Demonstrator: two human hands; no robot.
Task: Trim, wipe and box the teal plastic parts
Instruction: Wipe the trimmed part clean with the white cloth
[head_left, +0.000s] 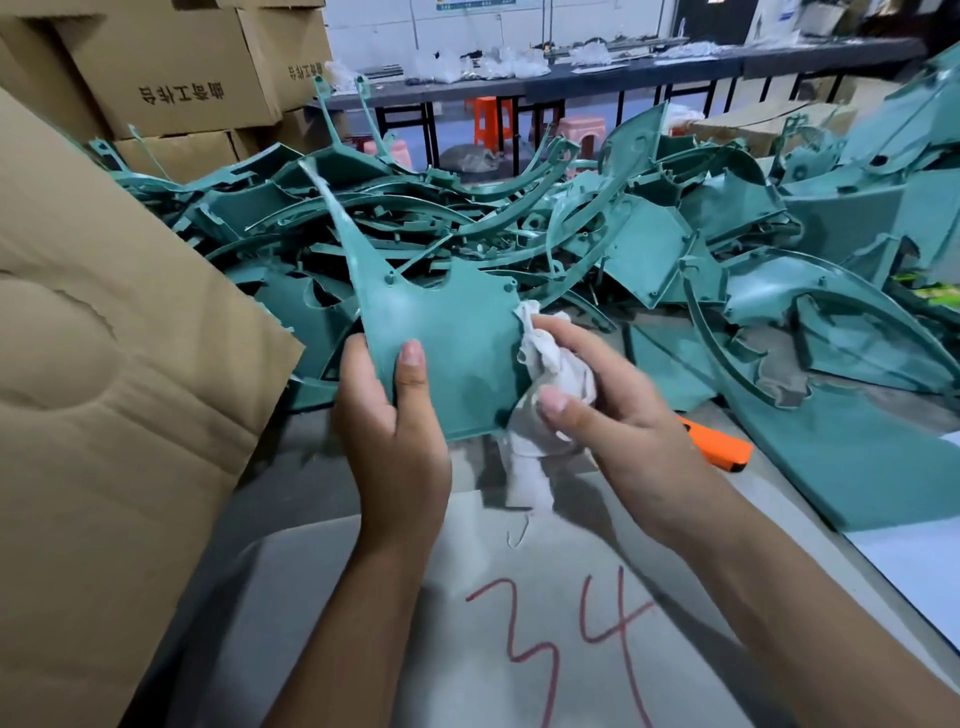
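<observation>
The left hand is gripping one teal part above the surface's near edge while the right hand, clutching a rag, is wiping it, leaving boxing and the big pile apparently undone.

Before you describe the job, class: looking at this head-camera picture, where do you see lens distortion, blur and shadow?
Head view: the wide lens bows the far bench and stretches the forearms at the bottom edge; the white cloth in the right hand is slightly smeared, while the teal part in the left hand stays sharp; soft shadows fall on the table beneath both hands.
</observation>
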